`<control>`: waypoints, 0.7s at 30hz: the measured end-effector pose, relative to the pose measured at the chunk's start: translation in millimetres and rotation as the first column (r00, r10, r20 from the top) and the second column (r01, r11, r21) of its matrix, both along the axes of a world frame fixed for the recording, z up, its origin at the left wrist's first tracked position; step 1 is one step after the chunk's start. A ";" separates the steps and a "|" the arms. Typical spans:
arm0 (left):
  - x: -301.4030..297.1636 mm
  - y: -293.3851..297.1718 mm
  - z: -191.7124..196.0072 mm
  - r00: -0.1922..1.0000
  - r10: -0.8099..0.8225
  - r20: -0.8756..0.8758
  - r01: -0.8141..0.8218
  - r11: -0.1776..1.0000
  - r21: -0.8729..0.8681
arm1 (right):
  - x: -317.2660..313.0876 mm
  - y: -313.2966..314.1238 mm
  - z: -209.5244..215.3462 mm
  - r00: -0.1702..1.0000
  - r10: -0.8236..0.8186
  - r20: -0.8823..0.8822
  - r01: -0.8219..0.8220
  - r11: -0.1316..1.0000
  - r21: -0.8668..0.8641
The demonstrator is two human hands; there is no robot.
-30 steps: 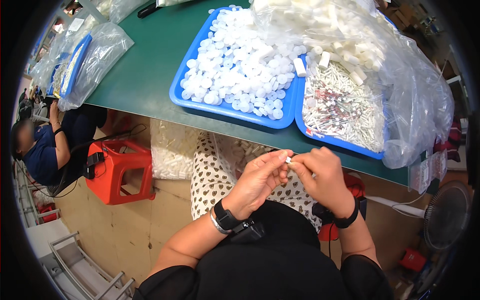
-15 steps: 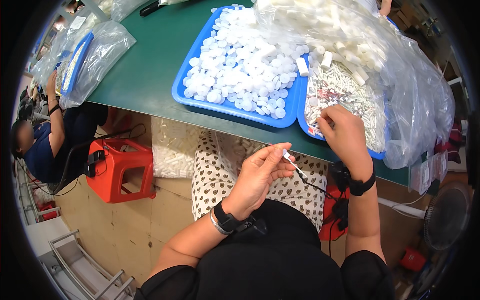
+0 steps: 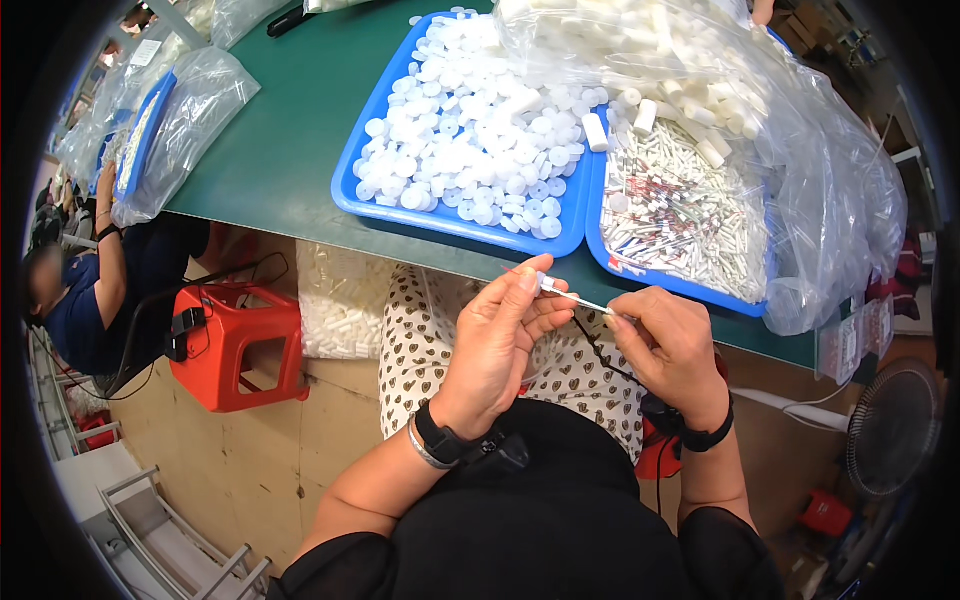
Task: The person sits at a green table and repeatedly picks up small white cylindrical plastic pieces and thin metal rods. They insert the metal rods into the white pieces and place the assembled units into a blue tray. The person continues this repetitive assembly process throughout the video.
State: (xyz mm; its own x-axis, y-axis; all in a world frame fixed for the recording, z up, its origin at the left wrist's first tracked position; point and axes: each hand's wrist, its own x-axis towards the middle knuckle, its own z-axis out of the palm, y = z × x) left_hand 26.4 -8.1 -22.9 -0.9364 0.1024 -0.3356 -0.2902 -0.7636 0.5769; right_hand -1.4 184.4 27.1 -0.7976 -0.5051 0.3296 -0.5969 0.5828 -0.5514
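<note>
My left hand (image 3: 497, 325) is closed in a pinch on a small white translucent cap (image 3: 546, 284), held above my lap. A thin red wire pokes out past its fingertips. My right hand (image 3: 668, 345) pinches the far end of a thin white stick (image 3: 582, 299), whose other end meets the cap; whether it passes inside I cannot tell. Just beyond my hands, a blue tray (image 3: 342, 190) holds a heap of translucent white round caps (image 3: 470, 130). To its right, a second blue tray (image 3: 690, 288) holds many thin white sticks (image 3: 690, 240) with some red wires among them.
A clear plastic bag (image 3: 820, 200) with white foam-like cylinders (image 3: 640, 35) lies over the trays' far side. At left are a red stool (image 3: 235, 350) and a seated person (image 3: 90, 290). A fan (image 3: 893, 425) stands at right; a dark cord (image 3: 600, 350) hangs below my hands.
My right hand has left the right tray and come down toward my left hand, now pinching the white stick's end. The left hand has moved slightly up and left.
</note>
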 end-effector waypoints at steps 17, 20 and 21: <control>9.9 16.8 -5.6 0.989 -0.141 -0.051 0.135 0.985 -0.107 | 2.0 -11.9 -13.5 0.868 0.012 0.497 0.082 0.982 -0.168; 7.9 13.9 -10.2 0.993 -0.099 -0.066 0.088 0.984 -0.158 | -16.1 -12.4 2.9 0.989 0.122 0.082 -0.128 0.989 0.072; 6.4 13.2 -9.9 0.994 -0.085 -0.070 0.072 0.982 -0.176 | -26.1 -9.4 9.2 0.994 0.048 0.096 -0.054 0.997 0.056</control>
State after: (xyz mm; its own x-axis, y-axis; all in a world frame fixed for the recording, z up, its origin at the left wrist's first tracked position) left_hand 32.9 5.1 -32.9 -0.9514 0.1232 -0.2823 -0.2952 -0.6270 0.7210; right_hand -27.4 175.0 36.3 -0.7966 -0.5620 0.2227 -0.5734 0.5857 -0.5729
